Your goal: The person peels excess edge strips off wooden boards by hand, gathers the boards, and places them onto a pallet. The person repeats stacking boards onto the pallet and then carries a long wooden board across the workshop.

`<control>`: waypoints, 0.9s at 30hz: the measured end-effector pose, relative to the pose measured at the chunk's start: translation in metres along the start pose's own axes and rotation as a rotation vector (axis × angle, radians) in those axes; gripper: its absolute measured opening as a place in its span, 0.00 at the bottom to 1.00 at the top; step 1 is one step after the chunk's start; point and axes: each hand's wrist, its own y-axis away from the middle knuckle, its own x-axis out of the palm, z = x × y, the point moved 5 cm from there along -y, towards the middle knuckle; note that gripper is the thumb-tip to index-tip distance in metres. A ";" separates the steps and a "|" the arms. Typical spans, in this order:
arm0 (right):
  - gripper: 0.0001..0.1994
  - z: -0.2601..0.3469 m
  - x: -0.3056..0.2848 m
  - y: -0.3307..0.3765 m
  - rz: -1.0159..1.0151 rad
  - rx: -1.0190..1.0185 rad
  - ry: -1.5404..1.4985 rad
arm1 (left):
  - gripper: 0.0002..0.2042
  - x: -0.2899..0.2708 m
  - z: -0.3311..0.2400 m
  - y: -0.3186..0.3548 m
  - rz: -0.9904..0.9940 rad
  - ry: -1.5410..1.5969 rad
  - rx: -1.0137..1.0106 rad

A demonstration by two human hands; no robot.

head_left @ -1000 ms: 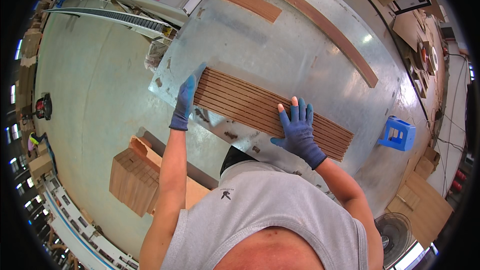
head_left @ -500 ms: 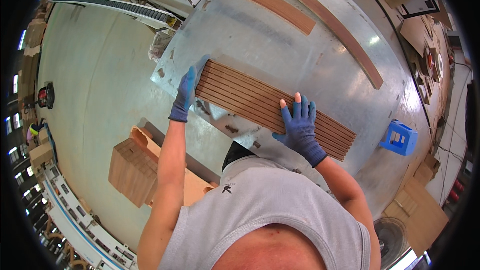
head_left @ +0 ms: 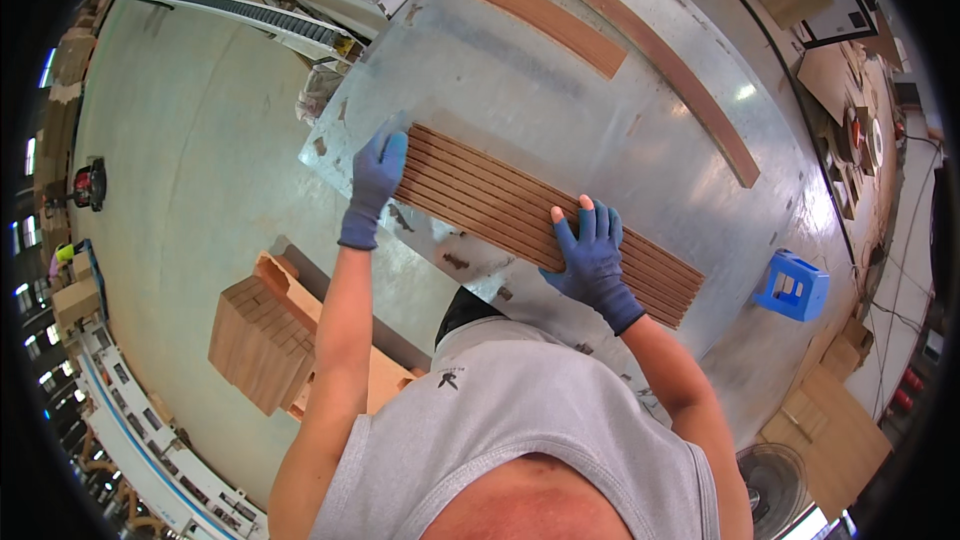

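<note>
Stack of brown boards sits at the person's left, off the desk, presumably for easy reach; its support is unclear. Left hand is unclenched, set against the left end of a row of grooved-looking brown slats, apparently to keep the ends even. The slats lie side by side on the desk, near the person. Right hand spreads over their right half, likely steadying them; pressure cannot be judged. Two long strips lie farther back, seemingly out of the way. Blue stool stands at right.

Strips on the table, stool right of it.
</note>
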 end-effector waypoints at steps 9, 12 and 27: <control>0.50 0.006 -0.001 -0.002 0.030 0.006 0.023 | 0.21 0.163 -0.076 0.059 0.066 -0.827 0.573; 0.51 0.009 0.000 0.004 0.045 0.040 0.046 | 0.20 0.168 -0.077 0.064 0.061 -0.857 0.531; 0.51 -0.008 -0.006 0.018 -0.018 -0.064 0.022 | 0.19 0.164 -0.080 0.068 0.003 -0.870 0.533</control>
